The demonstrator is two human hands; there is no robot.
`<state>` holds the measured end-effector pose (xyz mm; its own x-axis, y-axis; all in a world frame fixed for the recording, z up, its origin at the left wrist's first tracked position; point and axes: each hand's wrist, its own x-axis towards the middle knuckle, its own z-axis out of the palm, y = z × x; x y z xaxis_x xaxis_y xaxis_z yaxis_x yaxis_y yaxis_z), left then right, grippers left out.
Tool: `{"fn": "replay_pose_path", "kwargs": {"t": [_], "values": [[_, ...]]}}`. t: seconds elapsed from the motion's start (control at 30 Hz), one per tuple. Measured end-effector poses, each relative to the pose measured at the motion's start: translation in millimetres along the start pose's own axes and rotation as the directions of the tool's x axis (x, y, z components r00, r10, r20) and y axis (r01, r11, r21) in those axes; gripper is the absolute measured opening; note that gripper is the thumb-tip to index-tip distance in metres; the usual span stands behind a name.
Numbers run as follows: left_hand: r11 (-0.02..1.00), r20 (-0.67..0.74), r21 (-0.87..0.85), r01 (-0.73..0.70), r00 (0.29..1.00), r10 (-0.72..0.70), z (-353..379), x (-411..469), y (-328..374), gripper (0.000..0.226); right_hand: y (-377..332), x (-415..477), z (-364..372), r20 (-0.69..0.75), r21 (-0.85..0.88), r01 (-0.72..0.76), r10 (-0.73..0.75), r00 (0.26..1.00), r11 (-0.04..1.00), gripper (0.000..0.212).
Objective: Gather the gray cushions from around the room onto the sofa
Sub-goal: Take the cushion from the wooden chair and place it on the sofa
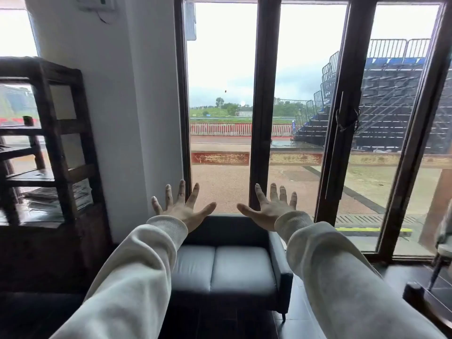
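Note:
A small dark sofa (281, 272) with two pale grey seat pads stands under the window, straight ahead and below my arms. My left hand (182, 206) and my right hand (270, 206) are stretched out side by side above the sofa's backrest, palms forward, fingers spread, holding nothing. Both arms are in cream sleeves. No loose gray cushion shows in this view.
A dark wooden shelf unit (61, 143) stands at the left against a white wall (127, 118). Tall dark-framed windows (261, 106) fill the wall behind the sofa. A chair leg and dark furniture (437, 272) sit at the right edge on the dark floor.

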<state>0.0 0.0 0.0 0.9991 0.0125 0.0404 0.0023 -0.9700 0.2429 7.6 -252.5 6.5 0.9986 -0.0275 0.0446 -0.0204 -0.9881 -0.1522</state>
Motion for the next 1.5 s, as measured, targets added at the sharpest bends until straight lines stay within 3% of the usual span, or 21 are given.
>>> {"fn": "replay_pose_path", "kwargs": {"t": [0.4, 0.73, 1.0, 1.5], "values": [[0.987, -0.064, 0.074, 0.140, 0.989, -0.136, 11.6, -27.7, -26.2, 0.097, -31.2, 15.0, 30.7, 0.064, -0.025, 0.191, -0.189, 0.980, 0.981, 0.106], [0.961, -0.098, 0.064, 0.268, 0.960, -0.261, 11.3, -56.0, -90.4, 0.097, -103.1, 4.6, 48.0, 0.060, 0.016, 0.300, -0.300, 0.952, 0.954, 0.106], [0.913, -0.162, 0.055, 0.405, 0.905, -0.392, -21.6, -104.0, -202.8, 0.095, -235.7, -17.4, 55.4, 0.065, 0.036, 0.426, -0.428, 0.901, 0.904, 0.104], [0.684, -0.296, 0.011, 0.729, 0.656, -0.695, -92.7, -265.7, -480.0, 0.092, -564.1, -128.8, 118.5, 0.082, 0.105, 0.722, -0.730, 0.679, 0.683, 0.104]]}}
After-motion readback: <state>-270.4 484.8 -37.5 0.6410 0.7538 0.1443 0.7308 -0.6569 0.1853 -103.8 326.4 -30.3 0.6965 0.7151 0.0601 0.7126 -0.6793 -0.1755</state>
